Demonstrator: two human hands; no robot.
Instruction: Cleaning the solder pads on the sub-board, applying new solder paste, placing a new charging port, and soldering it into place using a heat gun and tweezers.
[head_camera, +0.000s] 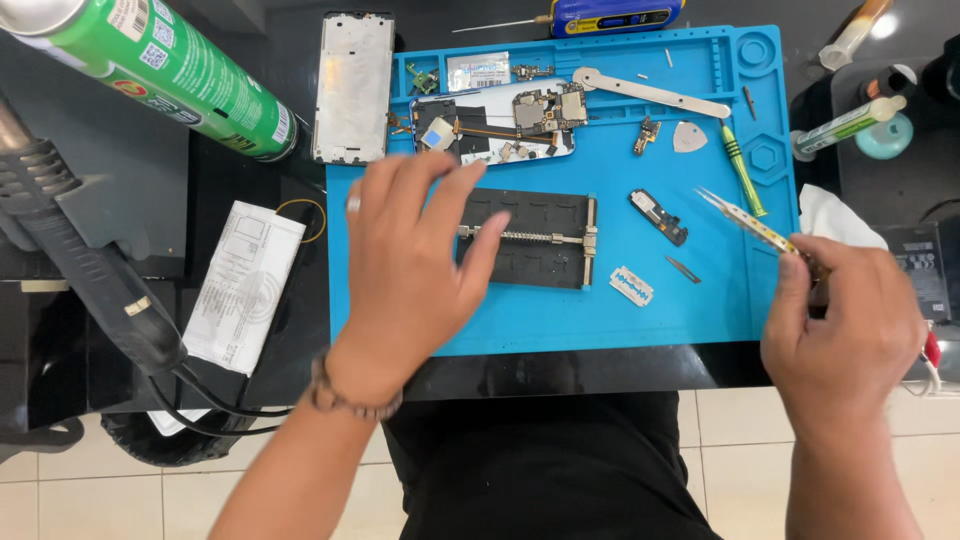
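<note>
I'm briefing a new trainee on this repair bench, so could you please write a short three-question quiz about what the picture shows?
1. True or false: the right hand holds tweezers.
2. What does the left hand rest over? A) the black holder clamp B) the green spray can C) the razor blade
3. Fill in: the opened phone lies on a ____ coloured mat.

Key: 1 true; 2 A; 3 blue.
</note>
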